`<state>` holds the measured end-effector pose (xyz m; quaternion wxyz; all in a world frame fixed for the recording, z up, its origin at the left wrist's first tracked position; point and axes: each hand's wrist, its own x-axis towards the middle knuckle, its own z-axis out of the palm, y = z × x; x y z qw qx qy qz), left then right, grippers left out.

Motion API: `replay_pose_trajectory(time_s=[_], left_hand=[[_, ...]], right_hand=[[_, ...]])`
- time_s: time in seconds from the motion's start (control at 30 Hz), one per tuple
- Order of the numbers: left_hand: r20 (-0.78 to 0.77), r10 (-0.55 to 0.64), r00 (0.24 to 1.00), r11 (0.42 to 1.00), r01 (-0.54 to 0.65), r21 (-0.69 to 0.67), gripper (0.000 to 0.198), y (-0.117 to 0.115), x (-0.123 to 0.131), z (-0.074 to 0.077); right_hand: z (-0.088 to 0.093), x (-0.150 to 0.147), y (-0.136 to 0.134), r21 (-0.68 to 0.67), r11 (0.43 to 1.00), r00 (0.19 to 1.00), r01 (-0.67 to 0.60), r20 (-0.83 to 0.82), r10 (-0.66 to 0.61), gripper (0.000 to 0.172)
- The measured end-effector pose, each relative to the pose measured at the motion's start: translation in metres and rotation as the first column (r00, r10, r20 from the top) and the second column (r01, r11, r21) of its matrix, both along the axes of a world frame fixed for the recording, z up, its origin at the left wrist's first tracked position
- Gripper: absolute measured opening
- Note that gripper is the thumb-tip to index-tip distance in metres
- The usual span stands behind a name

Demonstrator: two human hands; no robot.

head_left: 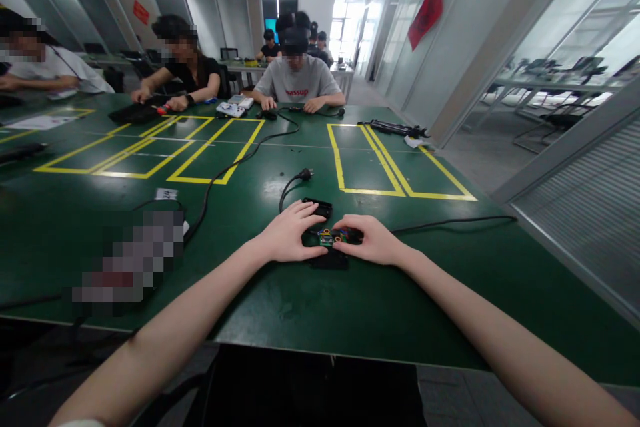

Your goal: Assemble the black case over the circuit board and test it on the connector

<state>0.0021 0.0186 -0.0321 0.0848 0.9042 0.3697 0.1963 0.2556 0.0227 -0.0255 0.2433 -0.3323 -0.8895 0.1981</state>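
A small green circuit board with coiled parts and coloured wires lies between my two hands. My left hand has its thumb and index finger curved around the board's left side, and its other fingers reach toward a black plastic shell just beyond. At the board's right end, my right hand is closed with fingertips and thumb on the board and its wires. A flat black casing piece lies under the near side of the board. Exact fingertip contact is partly hidden.
A black power plug on a short cord stands ahead of my hands. One black cable runs right; another long cable crosses the green table. Yellow tape rectangles mark the table. Several people sit opposite. A blurred object lies left.
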Motion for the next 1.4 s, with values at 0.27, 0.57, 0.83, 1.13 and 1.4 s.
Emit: replay_pose_trajectory(time_s=[0.27,0.57,0.83,1.13,1.4], left_hand=[[0.077,-0.074,0.994,0.997,0.076,-0.024,0.06,-0.004,0.003,0.008],[0.164,-0.074,0.984,0.997,0.069,0.036,0.039,-0.004,-0.001,0.016],[0.066,0.037,0.997,0.999,-0.036,-0.026,0.028,0.002,-0.012,0.019],[0.099,0.049,0.994,0.999,-0.047,-0.021,0.026,0.005,-0.01,0.015],[0.11,0.075,0.991,0.996,-0.07,-0.049,0.023,0.007,-0.016,0.019]], right_hand=[[-0.002,-0.004,-0.002,0.014,0.999,0.998,0.05,0.032,-0.051,0.023],[-0.003,-0.004,0.0,0.003,0.993,0.993,0.117,0.002,-0.117,0.03],[-0.002,-0.007,-0.002,0.009,0.984,0.984,0.179,0.004,-0.179,0.031],[-0.009,-0.015,0.002,0.064,0.969,0.971,0.237,-0.053,-0.233,0.029],[-0.009,-0.015,0.004,0.038,0.967,0.967,0.252,-0.057,-0.25,0.024]])
